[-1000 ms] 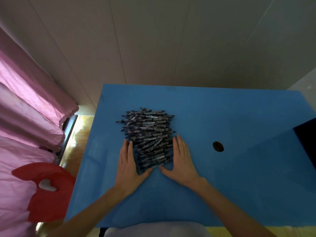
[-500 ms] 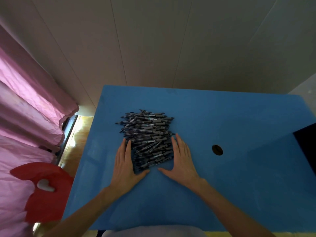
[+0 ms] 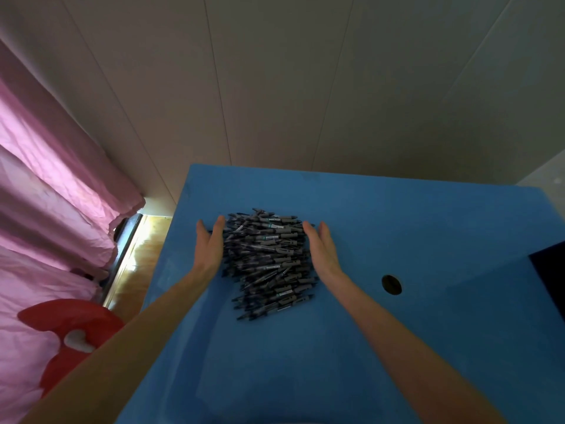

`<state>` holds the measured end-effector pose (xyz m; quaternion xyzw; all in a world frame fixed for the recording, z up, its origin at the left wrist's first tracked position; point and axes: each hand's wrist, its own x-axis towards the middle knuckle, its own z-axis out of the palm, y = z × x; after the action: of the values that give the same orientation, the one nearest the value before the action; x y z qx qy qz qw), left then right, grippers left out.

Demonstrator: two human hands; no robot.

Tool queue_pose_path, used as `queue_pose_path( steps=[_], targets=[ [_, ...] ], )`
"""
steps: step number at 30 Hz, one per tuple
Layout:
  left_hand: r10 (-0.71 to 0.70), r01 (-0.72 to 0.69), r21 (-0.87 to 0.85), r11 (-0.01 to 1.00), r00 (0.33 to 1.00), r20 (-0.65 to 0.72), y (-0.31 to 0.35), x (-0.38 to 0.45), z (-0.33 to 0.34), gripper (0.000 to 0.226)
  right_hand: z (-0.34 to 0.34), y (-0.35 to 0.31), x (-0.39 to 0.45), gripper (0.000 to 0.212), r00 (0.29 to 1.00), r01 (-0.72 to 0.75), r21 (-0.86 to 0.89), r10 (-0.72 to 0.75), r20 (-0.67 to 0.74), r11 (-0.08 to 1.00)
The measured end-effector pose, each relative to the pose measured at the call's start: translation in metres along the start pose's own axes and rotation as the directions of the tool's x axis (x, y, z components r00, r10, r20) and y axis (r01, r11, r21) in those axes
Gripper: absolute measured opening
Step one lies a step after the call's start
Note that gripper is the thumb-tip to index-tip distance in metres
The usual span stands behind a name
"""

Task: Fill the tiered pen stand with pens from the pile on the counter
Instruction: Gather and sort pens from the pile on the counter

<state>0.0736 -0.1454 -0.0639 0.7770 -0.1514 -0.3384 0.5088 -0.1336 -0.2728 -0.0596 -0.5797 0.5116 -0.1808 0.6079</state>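
Pen pile sits on blue counter, just left of the round hole. 2 hands flank it w/ straight fingers: left hand flat against pile's left side, right hand against its right side. Hands apart, gripping nothing. Pink curtain & red object well left of pile.

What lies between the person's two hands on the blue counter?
The pile of pens, flanked by the left hand and right hand, fingers straight, in the head view.
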Motion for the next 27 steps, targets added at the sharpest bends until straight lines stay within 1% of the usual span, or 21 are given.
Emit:
queue_pose_path(
  steps=[4, 8, 10, 12, 16, 17, 19, 20, 23, 26, 27],
  targets=[
    [0.008, -0.009, -0.023, 1.000, 1.000, -0.020, 0.001, 0.003, 0.005, 0.082, 0.010, -0.002, 0.009, 0.086, 1.000, 0.007, 0.037, -0.006, -0.030, 0.999],
    [0.028, -0.030, -0.053, 0.998, 0.999, -0.031, -0.006, 0.002, 0.008, 0.079, 0.015, -0.002, 0.017, 0.086, 0.998, 0.023, 0.007, -0.022, -0.058, 1.000],
    [0.043, -0.044, -0.056, 0.997, 0.999, -0.028, -0.007, 0.000, 0.009, 0.078, 0.018, -0.001, 0.016, 0.087, 0.996, 0.041, -0.039, -0.044, -0.078, 0.998],
    [0.059, -0.060, -0.042, 0.997, 0.998, -0.019, -0.009, -0.001, 0.011, 0.078, 0.021, 0.001, 0.013, 0.089, 0.995, 0.054, -0.046, -0.058, -0.085, 0.997],
    [0.105, -0.105, -0.040, 0.994, 0.994, 0.007, -0.011, -0.005, 0.015, 0.078, 0.023, 0.007, 0.018, 0.101, 0.993, 0.056, -0.103, -0.067, -0.098, 0.993],
    [0.111, -0.110, -0.033, 0.993, 0.994, 0.014, -0.011, -0.005, 0.015, 0.079, 0.023, 0.011, 0.023, 0.096, 0.992, 0.064, -0.124, -0.076, -0.097, 0.990],
    [0.122, -0.122, -0.005, 0.992, 0.991, 0.051, -0.011, -0.002, 0.015, 0.081, 0.021, 0.014, 0.030, 0.075, 0.991, 0.082, -0.167, -0.098, -0.090, 0.983],
    [0.129, -0.131, 0.013, 0.991, 0.988, 0.082, -0.011, -0.002, 0.016, 0.083, 0.021, 0.013, 0.031, 0.071, 0.989, 0.103, -0.165, -0.119, -0.088, 0.981],
    [0.151, -0.160, 0.043, 0.986, 0.977, 0.153, -0.010, 0.002, 0.021, 0.090, 0.020, 0.013, 0.032, 0.076, 0.988, 0.128, -0.153, -0.139, -0.064, 0.980],
    [0.154, -0.159, 0.047, 0.986, 0.983, 0.101, -0.007, 0.006, 0.028, 0.100, 0.015, 0.011, 0.032, 0.087, 0.992, 0.096, -0.202, -0.110, -0.063, 0.975],
    [0.153, -0.159, 0.063, 0.985, 0.984, 0.090, -0.006, 0.009, 0.029, 0.101, 0.013, 0.009, 0.033, 0.087, 0.990, 0.086, -0.235, -0.109, -0.087, 0.968]
  ],
)
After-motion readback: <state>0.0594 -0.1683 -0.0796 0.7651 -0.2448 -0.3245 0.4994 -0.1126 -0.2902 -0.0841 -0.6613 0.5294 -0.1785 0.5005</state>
